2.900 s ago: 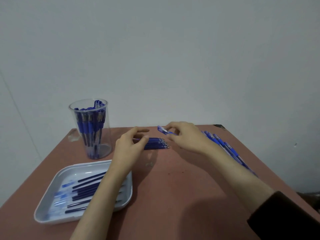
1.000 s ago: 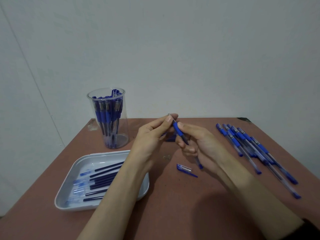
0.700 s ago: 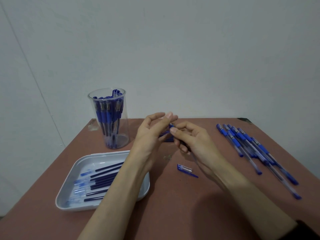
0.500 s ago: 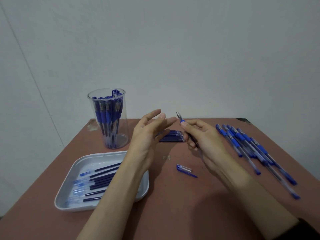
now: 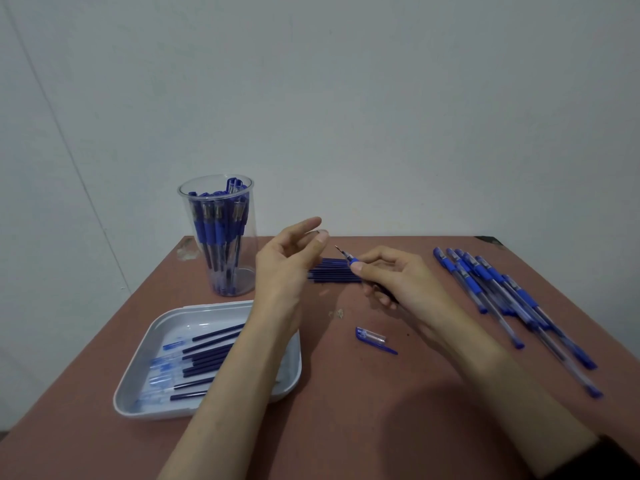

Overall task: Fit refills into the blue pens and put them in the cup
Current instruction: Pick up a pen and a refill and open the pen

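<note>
Centre frame over desk (image 5: 346,410): right hand (image 5: 401,282) fingers pinch pen (image 5: 349,259) by blue grip, nib up-left. Left hand (image 5: 287,265) fingers slack, empty. Pen likely light, stiff, slick; hold rubber grip. Cup (image 5: 251,244) left.

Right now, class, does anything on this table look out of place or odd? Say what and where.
A cap lies alone mid-table, while the pen gripped by the right hand is uncapped. Just beyond the cap, small pale scraps litter the table.
</note>
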Action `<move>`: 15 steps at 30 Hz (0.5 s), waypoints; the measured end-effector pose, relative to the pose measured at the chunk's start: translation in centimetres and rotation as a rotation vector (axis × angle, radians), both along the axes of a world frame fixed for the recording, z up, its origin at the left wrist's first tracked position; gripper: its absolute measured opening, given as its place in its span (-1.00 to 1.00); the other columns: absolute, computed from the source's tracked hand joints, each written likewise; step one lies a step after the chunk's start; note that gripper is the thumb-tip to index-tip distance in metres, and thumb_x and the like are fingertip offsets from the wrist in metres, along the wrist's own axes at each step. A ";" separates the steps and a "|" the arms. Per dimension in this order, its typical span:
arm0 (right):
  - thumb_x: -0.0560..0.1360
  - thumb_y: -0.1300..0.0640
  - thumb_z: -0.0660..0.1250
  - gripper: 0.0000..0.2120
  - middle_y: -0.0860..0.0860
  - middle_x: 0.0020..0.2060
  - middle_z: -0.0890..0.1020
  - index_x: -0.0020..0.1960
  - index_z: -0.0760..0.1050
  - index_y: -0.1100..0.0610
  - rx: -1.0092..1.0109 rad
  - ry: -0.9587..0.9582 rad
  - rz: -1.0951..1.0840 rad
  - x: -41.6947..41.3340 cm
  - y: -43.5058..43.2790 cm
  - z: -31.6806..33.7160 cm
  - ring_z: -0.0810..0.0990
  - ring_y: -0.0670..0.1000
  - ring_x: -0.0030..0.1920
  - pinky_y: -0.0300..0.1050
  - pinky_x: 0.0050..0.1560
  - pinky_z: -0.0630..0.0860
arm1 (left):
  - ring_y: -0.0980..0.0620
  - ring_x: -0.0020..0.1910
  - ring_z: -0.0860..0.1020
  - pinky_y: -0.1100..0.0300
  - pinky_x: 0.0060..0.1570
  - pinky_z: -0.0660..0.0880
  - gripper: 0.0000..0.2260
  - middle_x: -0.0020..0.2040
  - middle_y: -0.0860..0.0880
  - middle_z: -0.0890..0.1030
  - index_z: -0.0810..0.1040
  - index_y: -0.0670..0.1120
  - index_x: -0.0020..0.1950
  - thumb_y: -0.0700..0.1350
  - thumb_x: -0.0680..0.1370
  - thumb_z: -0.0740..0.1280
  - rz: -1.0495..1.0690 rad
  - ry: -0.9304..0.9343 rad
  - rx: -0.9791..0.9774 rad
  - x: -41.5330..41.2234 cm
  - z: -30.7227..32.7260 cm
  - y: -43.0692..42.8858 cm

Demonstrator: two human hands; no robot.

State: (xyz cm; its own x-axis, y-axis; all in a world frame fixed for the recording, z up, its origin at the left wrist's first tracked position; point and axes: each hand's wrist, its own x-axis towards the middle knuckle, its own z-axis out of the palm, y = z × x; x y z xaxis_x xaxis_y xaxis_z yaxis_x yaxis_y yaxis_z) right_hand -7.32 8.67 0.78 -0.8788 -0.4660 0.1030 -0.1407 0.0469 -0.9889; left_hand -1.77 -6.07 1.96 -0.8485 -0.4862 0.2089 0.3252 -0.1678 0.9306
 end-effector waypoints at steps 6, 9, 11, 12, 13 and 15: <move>0.50 0.10 0.40 -0.94 0.03 -0.43 0.54 -0.11 0.60 0.09 0.019 -0.002 -0.158 -0.8 0.5 -0.1 0.29 -0.08 -0.52 -0.18 -0.45 0.18 | 0.30 -0.33 0.54 0.42 -0.27 0.45 -0.90 -0.26 0.07 0.64 0.65 -0.04 -0.13 -0.24 0.44 0.45 -0.005 -0.163 -0.412 -0.1 -0.3 0.0; 0.49 0.10 0.40 -0.94 0.03 -0.42 0.55 -0.10 0.60 0.09 0.005 0.001 -0.182 -0.9 0.8 -0.1 0.30 -0.07 -0.52 -0.16 -0.44 0.19 | 0.29 -0.35 0.52 0.42 -0.21 0.45 -0.92 -0.31 0.16 0.60 0.66 0.01 -0.17 -0.17 0.42 0.48 -0.046 -0.263 -0.751 0.1 -0.7 0.6; 0.50 0.10 0.40 -0.94 0.04 -0.42 0.55 -0.10 0.59 0.09 0.007 0.006 -0.185 -0.9 0.7 -0.1 0.30 -0.07 -0.52 -0.16 -0.44 0.19 | 0.25 -0.34 0.50 0.35 -0.17 0.45 -0.94 -0.33 0.16 0.57 0.68 0.00 -0.13 -0.12 0.42 0.47 -0.049 -0.305 -0.984 0.3 -0.9 0.9; 0.50 0.10 0.39 -0.94 0.03 -0.42 0.55 -0.11 0.59 0.08 0.010 0.009 -0.183 -0.9 0.7 -0.1 0.30 -0.08 -0.52 -0.16 -0.44 0.20 | 0.24 -0.33 0.50 0.32 -0.16 0.45 -0.93 -0.33 0.16 0.57 0.68 0.01 -0.12 -0.11 0.42 0.47 -0.063 -0.315 -1.063 0.4 -0.9 1.0; 0.50 0.10 0.39 -0.94 0.03 -0.42 0.55 -0.11 0.59 0.07 0.014 0.012 -0.181 -0.9 0.6 -0.1 0.30 -0.08 -0.52 -0.16 -0.45 0.20 | 0.23 -0.32 0.49 0.30 -0.18 0.45 -0.93 -0.32 0.15 0.58 0.68 0.02 -0.12 -0.11 0.42 0.46 -0.084 -0.322 -1.118 0.5 -0.9 1.1; 0.50 0.10 0.39 -0.94 0.03 -0.43 0.55 -0.13 0.59 0.07 0.016 0.012 -0.181 -0.9 0.6 -0.2 0.30 -0.08 -0.53 -0.17 -0.45 0.20 | 0.24 -0.31 0.50 0.36 -0.22 0.42 -0.89 -0.27 0.11 0.64 0.69 0.03 -0.10 -0.15 0.43 0.44 -0.144 -0.343 -1.184 0.5 -1.1 1.1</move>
